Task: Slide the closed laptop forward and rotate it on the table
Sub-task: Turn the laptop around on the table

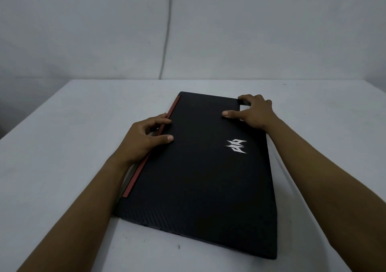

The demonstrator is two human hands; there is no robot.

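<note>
A closed black laptop (198,177) with a silver logo and a red hinge strip along its left edge lies flat on the white table (62,146), turned so a short side faces me. My left hand (146,138) grips the left long edge over the red strip, thumb on the lid, fingers curled over the side. My right hand (253,111) holds the far right corner, thumb resting on the lid and fingers wrapped round the far edge.
The table's far edge runs just beyond the laptop, against a pale grey wall (271,31). A thin grey cable (167,31) hangs down the wall behind the table. White tabletop extends left and right of the laptop.
</note>
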